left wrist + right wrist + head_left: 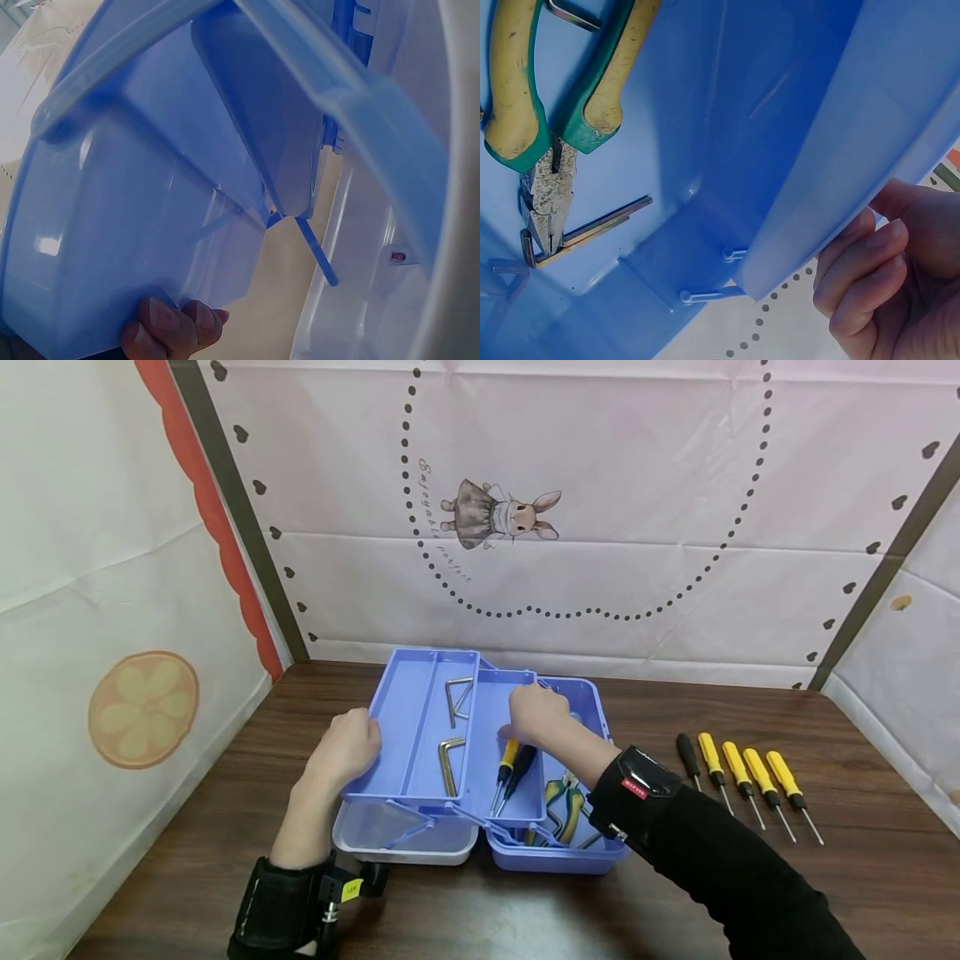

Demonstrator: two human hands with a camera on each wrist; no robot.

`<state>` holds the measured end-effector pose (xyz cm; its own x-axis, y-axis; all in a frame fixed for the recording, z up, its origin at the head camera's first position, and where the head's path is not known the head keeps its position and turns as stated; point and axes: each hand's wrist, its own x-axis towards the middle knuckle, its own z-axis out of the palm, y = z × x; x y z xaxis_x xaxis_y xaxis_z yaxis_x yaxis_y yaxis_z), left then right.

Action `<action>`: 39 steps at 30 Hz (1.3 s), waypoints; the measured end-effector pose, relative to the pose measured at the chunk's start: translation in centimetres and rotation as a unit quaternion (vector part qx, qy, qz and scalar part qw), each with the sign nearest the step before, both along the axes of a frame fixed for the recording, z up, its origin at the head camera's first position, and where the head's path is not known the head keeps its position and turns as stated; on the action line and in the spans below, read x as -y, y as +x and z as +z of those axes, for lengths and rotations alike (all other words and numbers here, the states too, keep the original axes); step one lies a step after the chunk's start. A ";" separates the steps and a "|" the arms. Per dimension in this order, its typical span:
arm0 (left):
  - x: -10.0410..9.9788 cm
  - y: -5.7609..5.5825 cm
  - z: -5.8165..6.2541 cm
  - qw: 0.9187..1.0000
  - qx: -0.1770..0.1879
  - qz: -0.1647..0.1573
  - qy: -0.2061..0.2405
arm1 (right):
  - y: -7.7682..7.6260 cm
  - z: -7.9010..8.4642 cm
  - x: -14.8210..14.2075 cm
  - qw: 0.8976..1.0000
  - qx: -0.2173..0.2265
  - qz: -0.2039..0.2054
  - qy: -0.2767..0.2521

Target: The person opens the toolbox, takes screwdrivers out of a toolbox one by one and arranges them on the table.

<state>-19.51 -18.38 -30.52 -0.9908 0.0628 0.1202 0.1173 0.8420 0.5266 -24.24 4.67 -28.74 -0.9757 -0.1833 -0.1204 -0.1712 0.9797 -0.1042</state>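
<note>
A blue toolbox [551,860] stands unfolded on the table. My left hand [345,756] grips the left side of its upper tray [408,718]; in the left wrist view, curled fingers [172,326] show under that tray. My right hand [542,714] holds the far edge of the middle tray [480,768], with fingers [862,285] bent at its rim in the right wrist view. Several hex keys [448,764] lie in the upper tray. A yellow screwdriver [508,760] and a black screwdriver [522,764] rest in the middle one. Green-and-yellow pliers [514,90] and a hex key [592,231] lie in the base.
To the right of the box, a black screwdriver [687,753] and several yellow screwdrivers [783,772] lie in a row on the brown table [660,893]. The translucent lid [408,839] sits under the upper tray. Printed cloth walls [637,460] stand behind and at both sides.
</note>
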 end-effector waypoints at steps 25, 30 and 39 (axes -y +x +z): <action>0.1 0.0 0.0 1.000 -0.003 -0.001 -0.005 | 0.3 0.2 -0.3 0.987 0.010 -0.026 -0.161; 0.0 0.0 0.1 1.000 0.001 0.001 -0.003 | 0.8 0.8 -0.3 0.981 -0.006 -0.012 -0.193; -0.1 0.0 0.0 1.000 0.007 0.000 -0.004 | 1.5 2.1 -0.8 0.968 -0.017 -0.001 -0.250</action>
<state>-19.51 -18.31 -30.56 -0.9924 0.0629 0.1062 0.1095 0.8461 0.5217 -22.76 5.48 -26.67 -0.9780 -0.2079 0.0142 -0.1801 0.8091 -0.5593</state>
